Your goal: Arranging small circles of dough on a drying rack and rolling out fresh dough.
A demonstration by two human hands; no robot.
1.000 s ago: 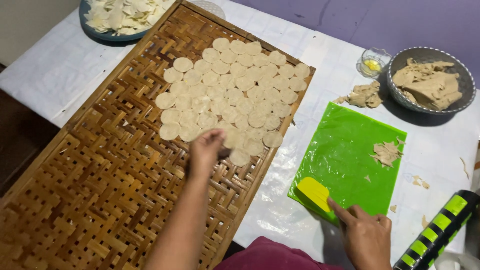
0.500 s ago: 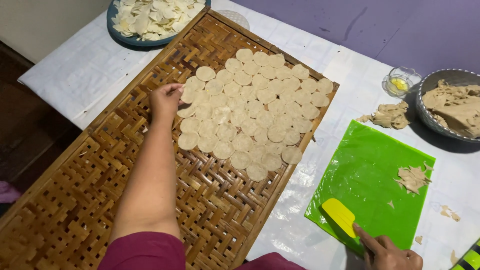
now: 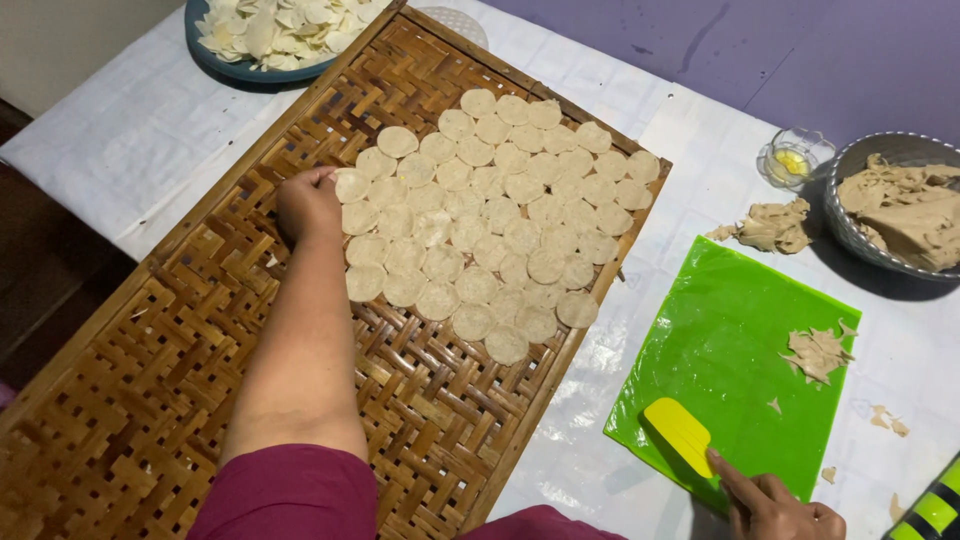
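**Dough Rounds on the Woven Tray**

The left hand (image 3: pixel 308 203) reaches out over a big woven tray (image 3: pixel 150 400). The fingers are curled together, and the fingertips touch a flat dough round (image 3: pixel 352 186) at the left edge of the bunch. I cannot tell if the hand is pinching that round or only pressing on it.

Lots of thin dough rounds (image 3: pixel 500 210) lie flat on the far half of the tray. They sit close side by side, and many overlap a little. The near half of the tray shows only its brown weave.

The right hand (image 3: pixel 775 505) is low in the corner, well apart from the left hand. Its fingers hold a yellow scraper (image 3: pixel 680 436). The scraper lies on a green mat (image 3: pixel 730 350), near the mat's front edge. A small pile of dough scraps (image 3: pixel 817 352) sits on the right side of the mat.

The tray and the mat lie on a bench with a white cover (image 3: pixel 100 150).

Behind the mat there is a lump of dough (image 3: pixel 772 224) on the cover. Beside it stands a small glass dish (image 3: pixel 793 160) with something yellow inside. A grey bowl (image 3: pixel 850 225) full of dough stands at the right edge. At the far left, a blue plate (image 3: pixel 235 68) holds pale, thin pieces.
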